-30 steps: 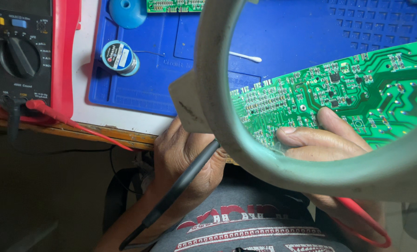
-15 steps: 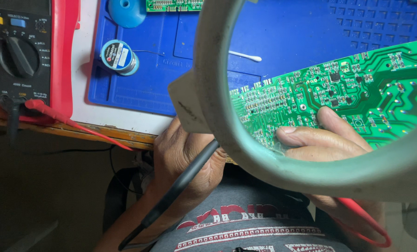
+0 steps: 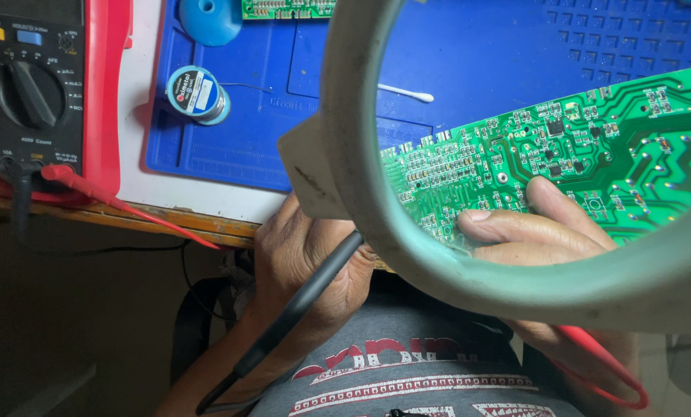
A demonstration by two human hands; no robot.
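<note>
1. Overhead, the blue work mat [image 3: 477,46] covered most of the wooden bench; it looked like soft, matte rubber, moulded with shallow trays and a grid of small pockets, seemingly to keep loose parts from rolling off.
2. The magnifier ring [image 3: 361,201], a thick pale hoop of worn, scuffed plastic, hung between the camera and the bench, so that the work beneath showed enlarged through its lens.
3. The green circuit board [image 3: 592,147] lay tilted on the mat under the lens, glossy, with pale traces and rows of tiny dark components facing up for inspection.
4. The multimeter [image 3: 28,93] stood at the far left edge of the bench, a black face in a red rubber casing, its round dial within view, a red and a black lead plugged in at its lower edge.
5. The left hand [image 3: 307,270] was curled closed around a slim black probe [image 3: 299,305] held pen-fashion; its tip was hidden behind the ring.
6. The right hand [image 3: 531,232], seen through the lens, rested with its fingers extended on the board's near edge, apparently steadying it; a red lead [image 3: 600,367] looped below that hand, though whether it was gripped could not be told.
7. A small spool of solder wire [image 3: 197,94] lay on the mat's left side.
8. A white cotton swab [image 3: 407,94] lay apart on the mat.
</note>
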